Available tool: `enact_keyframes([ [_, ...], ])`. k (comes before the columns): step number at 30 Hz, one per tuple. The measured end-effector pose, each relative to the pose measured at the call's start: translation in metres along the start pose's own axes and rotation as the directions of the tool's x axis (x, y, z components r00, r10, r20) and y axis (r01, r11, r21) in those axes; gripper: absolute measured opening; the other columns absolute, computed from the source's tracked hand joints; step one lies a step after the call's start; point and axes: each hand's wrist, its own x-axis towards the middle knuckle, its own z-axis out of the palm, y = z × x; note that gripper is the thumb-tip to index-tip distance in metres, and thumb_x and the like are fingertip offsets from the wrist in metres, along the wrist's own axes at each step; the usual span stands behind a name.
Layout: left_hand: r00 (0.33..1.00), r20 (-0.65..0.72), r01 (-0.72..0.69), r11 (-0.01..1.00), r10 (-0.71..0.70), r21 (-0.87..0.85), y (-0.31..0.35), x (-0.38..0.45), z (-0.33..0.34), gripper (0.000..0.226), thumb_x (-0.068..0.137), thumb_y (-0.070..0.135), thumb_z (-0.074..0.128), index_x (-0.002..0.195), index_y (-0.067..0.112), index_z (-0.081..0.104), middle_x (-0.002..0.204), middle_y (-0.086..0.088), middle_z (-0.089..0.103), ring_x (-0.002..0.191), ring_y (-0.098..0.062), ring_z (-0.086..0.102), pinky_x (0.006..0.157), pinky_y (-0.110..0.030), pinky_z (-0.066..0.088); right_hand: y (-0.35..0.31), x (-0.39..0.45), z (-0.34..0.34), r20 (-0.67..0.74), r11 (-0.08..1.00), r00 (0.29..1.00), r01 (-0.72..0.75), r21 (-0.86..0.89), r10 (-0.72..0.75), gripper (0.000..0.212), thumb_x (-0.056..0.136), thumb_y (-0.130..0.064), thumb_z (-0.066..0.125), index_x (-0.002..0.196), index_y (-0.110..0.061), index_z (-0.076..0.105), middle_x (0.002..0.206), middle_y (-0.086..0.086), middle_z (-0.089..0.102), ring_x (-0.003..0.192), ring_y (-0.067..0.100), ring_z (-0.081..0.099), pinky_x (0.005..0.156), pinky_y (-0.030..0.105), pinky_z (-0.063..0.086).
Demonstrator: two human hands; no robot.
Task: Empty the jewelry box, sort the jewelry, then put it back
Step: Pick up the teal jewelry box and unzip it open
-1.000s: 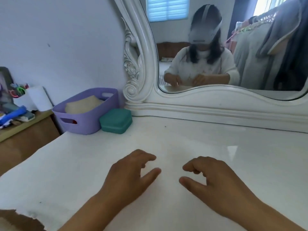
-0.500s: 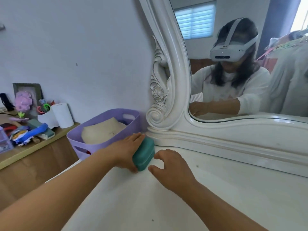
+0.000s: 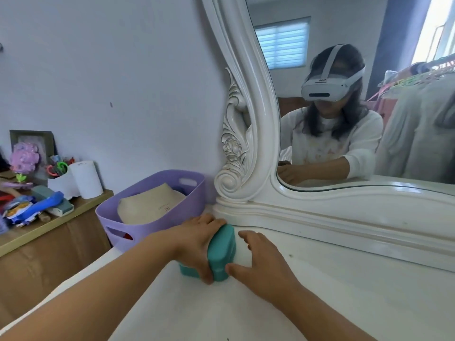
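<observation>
I have my left hand point(image 3: 194, 244) clamped over the top of the teal jewelry box point(image 3: 219, 252), fingers wrapped across its lid and thumb down the near side. My right hand point(image 3: 262, 264) sits just to the right of the box, fingers spread and curled, thumb touching the box's near right corner; it is not gripping anything. The box looks closed and rests on the white counter point(image 3: 320, 299), near the back left corner.

Space here is tight. Right behind and to the left of the box stands a purple basket point(image 3: 147, 217) with a beige folded item point(image 3: 147, 205) inside; my left hand is just beside its wall. Directly behind the box is the carved base of the white mirror frame point(image 3: 246, 148), its scroll ending close to my left fingertips. The mirror glass point(image 3: 369, 94) reflects a person in a white headset and white sleeves.

Off to the left, a lower wooden shelf point(image 3: 49, 232) carries clutter: a white paper roll point(image 3: 86, 179), a cup of scissors point(image 3: 59, 179), a purple flower ornament point(image 3: 24, 157), a picture frame point(image 3: 32, 139) and a blue object point(image 3: 41, 205).
</observation>
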Motion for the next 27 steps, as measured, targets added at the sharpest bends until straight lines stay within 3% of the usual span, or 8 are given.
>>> enact_keyframes([
  [6, 0.986, -0.053, -0.167, 0.972, 0.161, -0.163, 0.048, -0.044, 0.009, 0.117, 0.057, 0.053, 0.078, 0.143, 0.039, 0.000, 0.135, 0.013, 0.022, 0.121, -0.009, 0.029, 0.106, -0.026, 0.032, 0.000, -0.057, -0.036, 0.004, 0.996, 0.997, 0.074, 0.051, -0.075, 0.077, 0.069, -0.040, 0.073, 0.134, -0.037, 0.032, 0.126, -0.026, 0.037, 0.116, -0.007, 0.035, 0.097, 0.012, 0.028],
  [10, 0.969, -0.102, -0.247, 0.930, 0.227, -0.273, 0.088, -0.071, 0.020, 0.111, 0.055, 0.062, 0.074, 0.141, 0.044, 0.007, 0.135, 0.017, 0.023, 0.122, -0.007, 0.030, 0.108, -0.030, 0.033, 0.009, -0.107, -0.056, 0.028, 0.990, 0.998, 0.058, 0.132, -0.062, 0.082, 0.059, -0.046, 0.077, 0.130, -0.042, 0.036, 0.133, -0.030, 0.041, 0.122, -0.013, 0.036, 0.103, 0.014, 0.032],
  [20, 0.917, -0.227, -0.397, 0.802, 0.328, -0.446, 0.196, -0.126, 0.049, 0.100, 0.058, 0.052, 0.074, 0.140, 0.043, 0.017, 0.140, 0.026, 0.015, 0.131, -0.006, 0.020, 0.112, -0.030, 0.026, 0.031, -0.227, -0.111, 0.010, 0.968, 1.000, -0.014, 0.251, 0.012, 0.083, 0.055, -0.028, 0.080, 0.125, -0.042, 0.037, 0.126, -0.030, 0.046, 0.123, -0.005, 0.043, 0.103, 0.014, 0.037],
  [27, 0.892, -0.226, -0.453, 0.755, 0.393, -0.475, 0.254, -0.138, 0.067, 0.094, 0.064, 0.042, 0.074, 0.140, 0.040, 0.019, 0.140, 0.025, 0.016, 0.124, 0.004, 0.016, 0.108, -0.020, 0.017, 0.055, -0.285, -0.133, 0.013, 0.962, 0.993, -0.115, 0.248, 0.115, 0.102, 0.053, -0.032, 0.079, 0.135, -0.051, 0.020, 0.135, -0.028, 0.040, 0.126, -0.010, 0.038, 0.102, 0.014, 0.035],
])
